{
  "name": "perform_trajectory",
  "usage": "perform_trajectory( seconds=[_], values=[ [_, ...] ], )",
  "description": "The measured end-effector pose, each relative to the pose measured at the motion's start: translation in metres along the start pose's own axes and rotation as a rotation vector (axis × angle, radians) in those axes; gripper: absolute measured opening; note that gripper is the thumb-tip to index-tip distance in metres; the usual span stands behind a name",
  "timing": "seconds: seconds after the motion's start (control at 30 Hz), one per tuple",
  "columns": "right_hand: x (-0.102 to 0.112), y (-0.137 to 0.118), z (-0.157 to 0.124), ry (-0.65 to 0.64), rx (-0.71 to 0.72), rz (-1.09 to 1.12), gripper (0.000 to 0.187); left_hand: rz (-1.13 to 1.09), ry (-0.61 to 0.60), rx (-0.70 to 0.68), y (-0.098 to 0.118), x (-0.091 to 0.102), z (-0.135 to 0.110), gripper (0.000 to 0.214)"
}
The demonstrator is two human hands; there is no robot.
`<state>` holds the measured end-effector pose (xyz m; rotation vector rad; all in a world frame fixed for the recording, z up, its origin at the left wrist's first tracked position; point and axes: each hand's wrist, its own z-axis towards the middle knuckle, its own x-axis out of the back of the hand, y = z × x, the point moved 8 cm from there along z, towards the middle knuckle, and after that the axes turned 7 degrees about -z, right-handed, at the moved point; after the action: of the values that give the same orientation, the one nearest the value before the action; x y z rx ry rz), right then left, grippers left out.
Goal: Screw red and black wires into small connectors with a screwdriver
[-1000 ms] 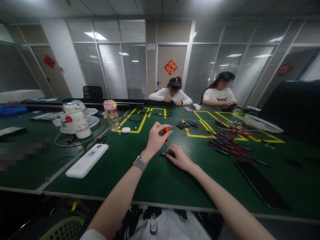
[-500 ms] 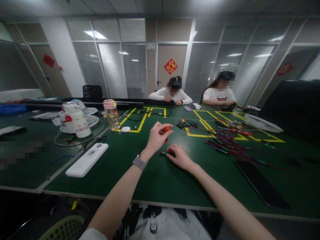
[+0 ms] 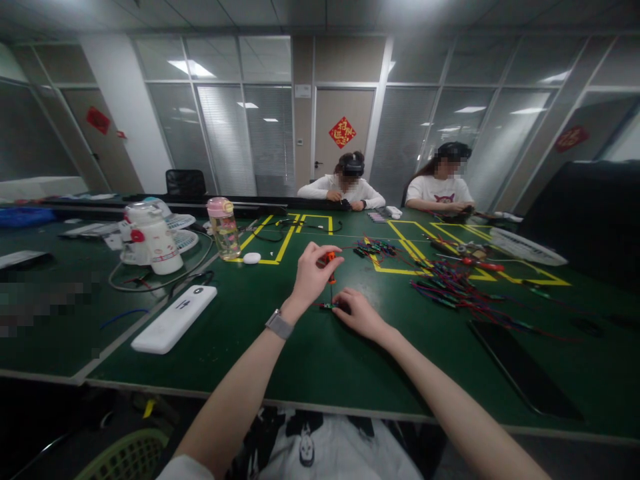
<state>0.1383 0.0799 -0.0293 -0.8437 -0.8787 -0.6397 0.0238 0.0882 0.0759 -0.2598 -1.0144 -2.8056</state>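
Observation:
My left hand point(image 3: 311, 275) is closed around the handle of an orange screwdriver point(image 3: 331, 258), thumb and fingertips pinching it from either side. The screwdriver stands nearly upright, its thin shaft pointing down at a small green circuit board point(image 3: 327, 306) on the table. My right hand point(image 3: 361, 316) rests on the tabletop with its fingers pinched at the board's right end, steadying it. Thin red wire shows at the board's left end. Fingertips hide part of the board, and the exact contact of the screwdriver tip is too small to make out.
Wired boards point(image 3: 447, 283) lie in a tangled heap to the right, near red-handled tools point(image 3: 483, 263). A black phone-like slab point(image 3: 523, 367) sits at front right, a white power bank point(image 3: 175, 320) at left. Bottles point(image 3: 223, 230) stand behind it. Two people sit across the green table point(image 3: 300, 363).
My left fingers and the screwdriver handle have shifted very slightly to the left. My right hand and the circuit board stay in place.

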Motion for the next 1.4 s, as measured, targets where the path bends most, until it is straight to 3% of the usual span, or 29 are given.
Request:
perform_trajectory(
  seconds=[0.17,0.4,0.53,0.63,0.9,1.1,1.27,1.4],
  values=[
    [0.001,0.0,0.0,0.002,0.0,0.003,0.008,0.093,0.051,-0.004,0.001,0.008,0.001,0.026],
    [-0.001,0.001,0.0,0.005,0.01,-0.006,0.009,-0.113,0.006,0.056,-0.01,-0.001,0.003,0.024],
    [-0.001,0.002,0.0,0.006,0.016,0.008,0.009,0.057,0.114,0.023,-0.004,0.01,0.0,0.012],
    [-0.001,0.004,0.0,0.003,-0.004,0.037,0.009,0.159,0.142,0.017,0.0,0.014,-0.001,0.016],
    [-0.004,0.012,0.001,0.033,-0.068,0.163,0.013,-0.003,0.047,0.034,-0.01,0.002,0.0,0.032],
    [-0.002,0.01,0.0,0.044,-0.068,0.172,0.013,0.205,0.1,-0.026,0.0,0.009,-0.002,0.025],
    [-0.003,0.01,0.001,0.043,-0.061,0.167,0.012,0.07,0.03,-0.028,-0.002,0.002,-0.002,0.032],
    [-0.003,0.01,0.001,0.051,-0.055,0.154,0.012,0.103,0.057,-0.015,-0.006,0.003,-0.002,0.03]
  ],
)
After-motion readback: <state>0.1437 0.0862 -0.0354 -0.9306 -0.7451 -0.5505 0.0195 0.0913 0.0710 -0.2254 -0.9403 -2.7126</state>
